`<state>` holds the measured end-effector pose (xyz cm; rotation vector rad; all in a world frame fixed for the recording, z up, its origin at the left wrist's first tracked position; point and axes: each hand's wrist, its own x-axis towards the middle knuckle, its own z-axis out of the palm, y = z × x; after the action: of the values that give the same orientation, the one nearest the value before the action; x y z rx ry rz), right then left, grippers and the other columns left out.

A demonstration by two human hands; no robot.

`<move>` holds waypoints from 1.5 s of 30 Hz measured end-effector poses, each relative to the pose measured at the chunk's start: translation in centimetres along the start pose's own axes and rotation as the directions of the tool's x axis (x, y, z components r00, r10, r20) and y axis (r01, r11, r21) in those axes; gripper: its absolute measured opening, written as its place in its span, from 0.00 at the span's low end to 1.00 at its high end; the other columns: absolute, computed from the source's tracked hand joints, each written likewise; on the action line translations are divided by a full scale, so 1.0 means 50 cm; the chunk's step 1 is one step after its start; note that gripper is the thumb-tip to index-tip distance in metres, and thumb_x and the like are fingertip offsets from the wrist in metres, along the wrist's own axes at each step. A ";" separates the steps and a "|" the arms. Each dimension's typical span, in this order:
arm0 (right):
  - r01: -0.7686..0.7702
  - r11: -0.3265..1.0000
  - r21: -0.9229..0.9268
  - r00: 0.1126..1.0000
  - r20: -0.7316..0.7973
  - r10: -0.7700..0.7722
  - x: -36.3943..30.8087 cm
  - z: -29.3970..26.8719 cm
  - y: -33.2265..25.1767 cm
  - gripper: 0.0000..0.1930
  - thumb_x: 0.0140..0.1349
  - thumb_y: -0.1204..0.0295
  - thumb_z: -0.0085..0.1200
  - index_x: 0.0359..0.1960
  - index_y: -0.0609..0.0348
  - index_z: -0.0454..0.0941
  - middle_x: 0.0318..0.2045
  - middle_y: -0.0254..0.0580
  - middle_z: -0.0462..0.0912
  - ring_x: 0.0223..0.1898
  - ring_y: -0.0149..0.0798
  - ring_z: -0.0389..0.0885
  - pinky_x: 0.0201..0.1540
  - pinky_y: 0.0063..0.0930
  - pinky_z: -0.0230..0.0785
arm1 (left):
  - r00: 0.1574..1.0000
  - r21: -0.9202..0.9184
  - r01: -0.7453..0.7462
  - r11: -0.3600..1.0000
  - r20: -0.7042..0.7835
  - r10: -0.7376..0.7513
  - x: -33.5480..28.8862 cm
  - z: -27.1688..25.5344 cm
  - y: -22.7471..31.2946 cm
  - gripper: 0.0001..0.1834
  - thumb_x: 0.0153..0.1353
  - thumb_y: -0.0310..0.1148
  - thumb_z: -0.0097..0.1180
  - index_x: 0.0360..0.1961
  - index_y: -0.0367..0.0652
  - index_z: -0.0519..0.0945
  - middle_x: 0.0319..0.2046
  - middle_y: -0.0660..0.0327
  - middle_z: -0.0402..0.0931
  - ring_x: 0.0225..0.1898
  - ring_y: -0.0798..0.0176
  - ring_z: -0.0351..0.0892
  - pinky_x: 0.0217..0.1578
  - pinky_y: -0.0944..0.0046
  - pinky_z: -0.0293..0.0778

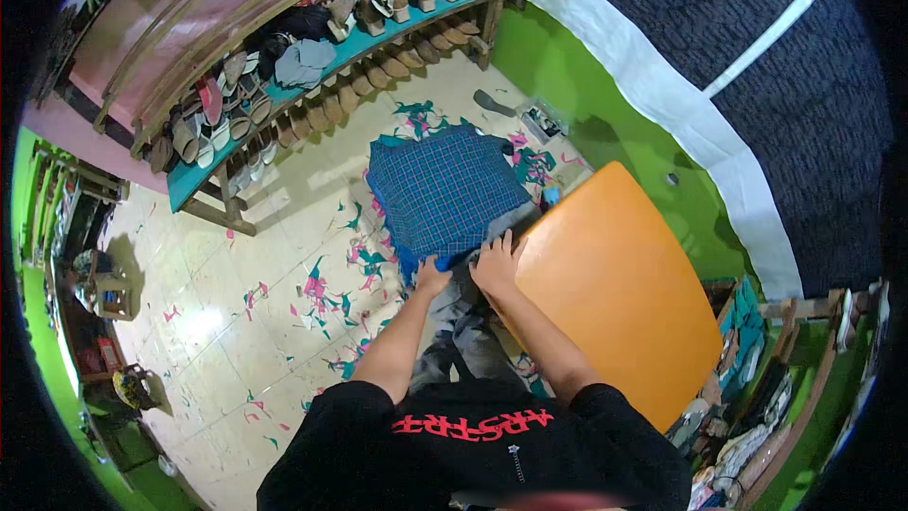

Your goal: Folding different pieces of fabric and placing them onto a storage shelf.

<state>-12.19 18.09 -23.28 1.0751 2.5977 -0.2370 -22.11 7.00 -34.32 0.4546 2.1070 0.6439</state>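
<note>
A blue checkered cloth (445, 185) lies spread over something low on the floor in front of me; what it covers is hidden. At its near edge, my left hand (432, 276) is closed on the fabric, where a brighter blue strip shows. My right hand (495, 265) is beside it to the right, fingers apart, over a grey piece of fabric (512, 220) at the cloth's near right corner. Whether those fingers press on the fabric is hard to tell.
An orange tabletop (615, 293) stands close on my right. Pink and green scraps (322, 293) litter the tiled floor. Along the far left runs a teal bench (274, 93) with shoes and wooden shoe forms. A small box (542, 121) sits by the green wall (586, 85).
</note>
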 end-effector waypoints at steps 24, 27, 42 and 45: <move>-0.553 -0.453 0.699 0.439 0.707 0.555 0.384 0.327 0.127 0.25 0.50 0.61 0.54 0.43 0.70 0.66 0.41 0.46 0.73 0.39 0.46 0.71 0.40 0.40 0.64 | 0.876 0.207 -0.274 0.939 -0.348 0.333 0.135 0.010 0.000 0.17 0.42 0.29 0.54 0.38 0.46 0.72 0.48 0.50 0.65 0.49 0.47 0.63 0.48 0.58 0.61; -0.445 -0.406 0.799 0.650 0.599 0.467 0.366 0.245 0.043 0.27 0.51 0.60 0.53 0.45 0.71 0.65 0.45 0.50 0.71 0.44 0.47 0.70 0.42 0.36 0.64 | 0.879 0.300 -0.304 0.904 -0.277 0.388 0.103 0.007 -0.031 0.25 0.42 0.30 0.55 0.46 0.50 0.69 0.57 0.55 0.51 0.54 0.49 0.57 0.50 0.55 0.60; 0.234 -0.509 0.828 0.969 -0.158 0.189 0.197 -0.148 -0.041 0.05 0.51 0.72 0.49 0.27 0.58 0.69 0.26 0.29 0.69 0.30 0.25 0.63 0.38 0.18 0.55 | 0.875 0.234 -0.160 0.959 -0.416 0.247 0.050 -0.016 0.140 0.32 0.42 0.40 0.60 0.52 0.58 0.66 0.61 0.52 0.28 0.61 0.43 0.35 0.56 0.47 0.47; 0.151 -0.710 0.688 0.984 -0.175 0.039 0.184 -0.253 -0.030 0.11 0.52 0.74 0.46 0.39 0.60 0.70 0.33 0.31 0.72 0.35 0.28 0.67 0.42 0.20 0.56 | 0.878 0.163 -0.084 0.983 -0.454 0.150 0.066 -0.036 0.154 0.42 0.40 0.43 0.62 0.58 0.60 0.56 0.61 0.48 0.26 0.61 0.42 0.37 0.56 0.49 0.48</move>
<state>-22.24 26.51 -14.64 0.9219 1.2335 -3.5116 -24.77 14.40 -30.98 0.5505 2.6094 0.7350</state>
